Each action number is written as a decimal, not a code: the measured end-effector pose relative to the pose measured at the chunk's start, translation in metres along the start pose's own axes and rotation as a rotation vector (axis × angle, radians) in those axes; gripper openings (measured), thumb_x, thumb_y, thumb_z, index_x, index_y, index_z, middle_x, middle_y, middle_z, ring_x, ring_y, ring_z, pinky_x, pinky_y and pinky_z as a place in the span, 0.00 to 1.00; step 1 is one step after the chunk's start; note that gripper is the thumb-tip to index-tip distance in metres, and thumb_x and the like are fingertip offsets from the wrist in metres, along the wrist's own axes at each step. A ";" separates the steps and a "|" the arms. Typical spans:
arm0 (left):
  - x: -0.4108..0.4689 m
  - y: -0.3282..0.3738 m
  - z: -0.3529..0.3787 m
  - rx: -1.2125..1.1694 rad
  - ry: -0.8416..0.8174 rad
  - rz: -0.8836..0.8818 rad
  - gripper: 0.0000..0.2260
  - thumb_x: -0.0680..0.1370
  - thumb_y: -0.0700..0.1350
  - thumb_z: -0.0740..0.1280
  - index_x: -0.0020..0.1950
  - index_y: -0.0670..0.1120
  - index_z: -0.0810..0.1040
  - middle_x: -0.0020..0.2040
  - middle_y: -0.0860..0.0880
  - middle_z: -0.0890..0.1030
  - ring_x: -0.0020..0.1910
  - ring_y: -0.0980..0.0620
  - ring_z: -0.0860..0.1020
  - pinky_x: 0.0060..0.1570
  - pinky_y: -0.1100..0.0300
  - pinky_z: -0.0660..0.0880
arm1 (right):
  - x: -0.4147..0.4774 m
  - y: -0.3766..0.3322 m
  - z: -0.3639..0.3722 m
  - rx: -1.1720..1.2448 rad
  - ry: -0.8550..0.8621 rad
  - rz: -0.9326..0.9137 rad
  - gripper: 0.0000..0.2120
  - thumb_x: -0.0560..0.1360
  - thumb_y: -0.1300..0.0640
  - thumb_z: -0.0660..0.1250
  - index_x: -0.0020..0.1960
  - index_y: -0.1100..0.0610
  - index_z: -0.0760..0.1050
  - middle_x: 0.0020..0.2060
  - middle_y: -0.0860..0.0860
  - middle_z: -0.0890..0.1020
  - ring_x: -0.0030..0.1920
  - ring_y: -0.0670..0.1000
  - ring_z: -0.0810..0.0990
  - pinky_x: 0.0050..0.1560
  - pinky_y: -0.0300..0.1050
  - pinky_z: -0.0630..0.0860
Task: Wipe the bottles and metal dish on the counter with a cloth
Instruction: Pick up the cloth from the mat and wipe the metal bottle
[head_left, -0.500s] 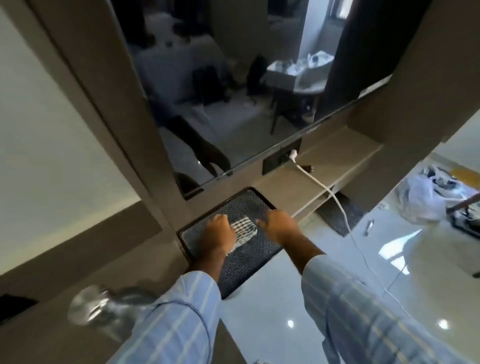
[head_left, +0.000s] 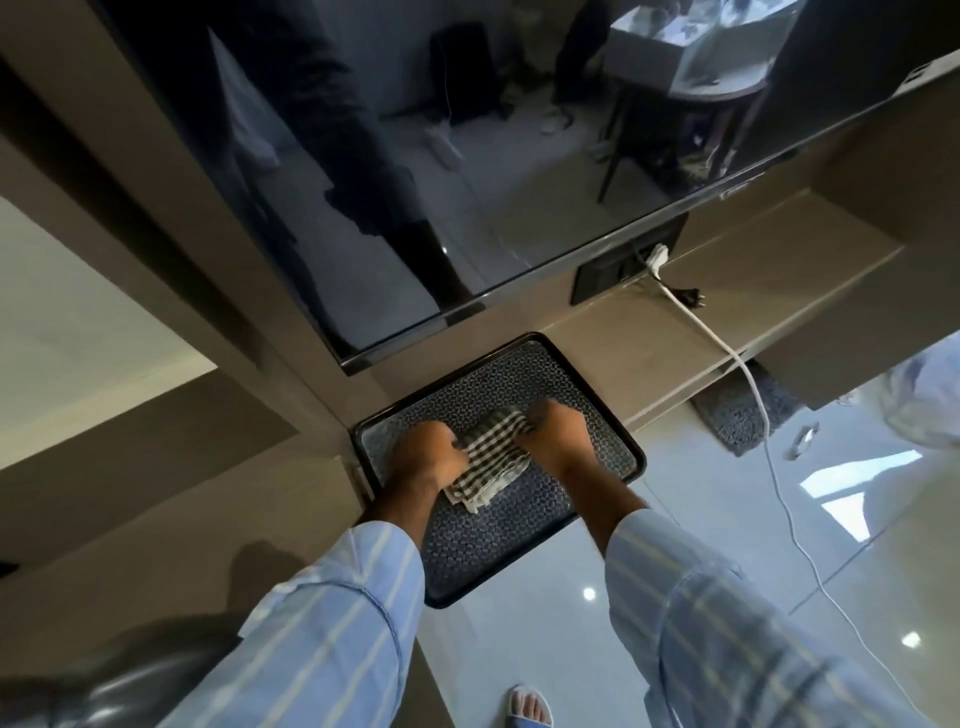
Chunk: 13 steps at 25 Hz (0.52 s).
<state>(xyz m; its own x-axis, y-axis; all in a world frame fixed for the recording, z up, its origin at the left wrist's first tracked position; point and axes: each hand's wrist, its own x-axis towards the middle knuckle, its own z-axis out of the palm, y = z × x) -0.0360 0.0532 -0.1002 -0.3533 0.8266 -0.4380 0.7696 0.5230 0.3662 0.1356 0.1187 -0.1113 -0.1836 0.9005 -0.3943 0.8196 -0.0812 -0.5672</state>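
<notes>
Both hands were on the checked cloth (head_left: 488, 457), left hand (head_left: 428, 454) clenched on its near-left edge, right hand (head_left: 558, 436) pinching the far-right end, on the patterned black tray (head_left: 621, 431). That tray hung well off the tabletop (head_left: 171, 525) edge over the floor, so pressing hard on the near part could've tipped it. A blurry metal thing (head_left: 130, 675), maybe the dish, sat near left; no bottles were in view.
</notes>
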 end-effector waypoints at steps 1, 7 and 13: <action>-0.005 0.003 -0.005 -0.103 -0.021 -0.019 0.06 0.73 0.48 0.73 0.43 0.46 0.83 0.44 0.45 0.87 0.45 0.46 0.84 0.43 0.57 0.79 | -0.002 -0.001 -0.006 0.072 -0.009 0.041 0.23 0.72 0.57 0.74 0.66 0.60 0.80 0.58 0.57 0.85 0.60 0.59 0.83 0.60 0.48 0.79; -0.083 0.036 -0.072 -0.609 0.057 0.032 0.05 0.74 0.46 0.71 0.42 0.49 0.76 0.35 0.53 0.76 0.34 0.53 0.74 0.31 0.60 0.69 | -0.079 -0.041 -0.078 0.701 -0.014 0.253 0.06 0.70 0.57 0.72 0.41 0.59 0.78 0.38 0.55 0.80 0.39 0.53 0.77 0.39 0.47 0.74; -0.211 0.067 -0.196 -0.812 0.165 0.291 0.05 0.75 0.42 0.70 0.50 0.49 0.78 0.42 0.46 0.81 0.35 0.52 0.77 0.34 0.60 0.74 | -0.217 -0.127 -0.163 0.985 0.046 -0.073 0.13 0.73 0.62 0.71 0.57 0.62 0.76 0.45 0.58 0.84 0.40 0.53 0.85 0.41 0.48 0.82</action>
<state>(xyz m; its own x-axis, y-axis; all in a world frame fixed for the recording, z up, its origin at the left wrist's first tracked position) -0.0146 -0.0453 0.1778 -0.3229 0.9367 -0.1350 0.2468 0.2211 0.9435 0.1593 0.0037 0.1642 -0.1778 0.9313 -0.3179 -0.0144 -0.3255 -0.9454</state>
